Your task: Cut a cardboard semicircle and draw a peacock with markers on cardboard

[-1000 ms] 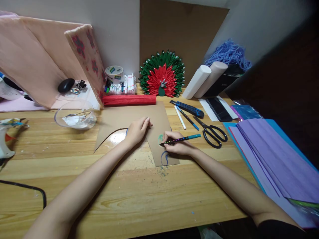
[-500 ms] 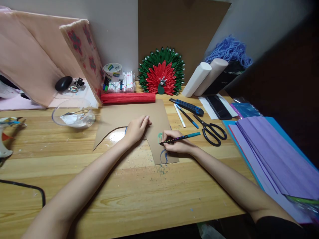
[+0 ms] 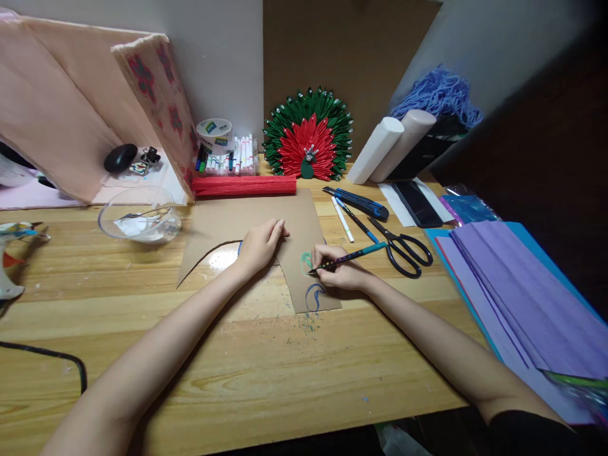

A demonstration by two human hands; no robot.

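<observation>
A piece of brown cardboard (image 3: pixel 251 212) with a curved cut edge lies on the wooden table. My left hand (image 3: pixel 261 246) rests on it, fingers curled in, and nothing shows in its grip. Pinched in my right hand (image 3: pixel 339 269) is a dark marker (image 3: pixel 354 256) with coloured dots and a teal end, its tip on the cardboard's right part. Beside the tip is a green outline (image 3: pixel 305 262), partly covered by my fingers. Below it, a blue curled drawing (image 3: pixel 314 296) is on the same strip.
Scissors (image 3: pixel 403 250), a utility knife (image 3: pixel 358 202), a blue pen (image 3: pixel 358 220) and a white marker (image 3: pixel 342 220) lie to the right. Behind stand a red-green paper peacock (image 3: pixel 308 139) and a red crepe roll (image 3: pixel 244 185). A clear bowl (image 3: pixel 137 215) is left; purple paper (image 3: pixel 527 297) lies right.
The marker's tip has shifted slightly right and its teal end has risen. More of the green outline is visible, and it looks more closed. My left hand stays in place.
</observation>
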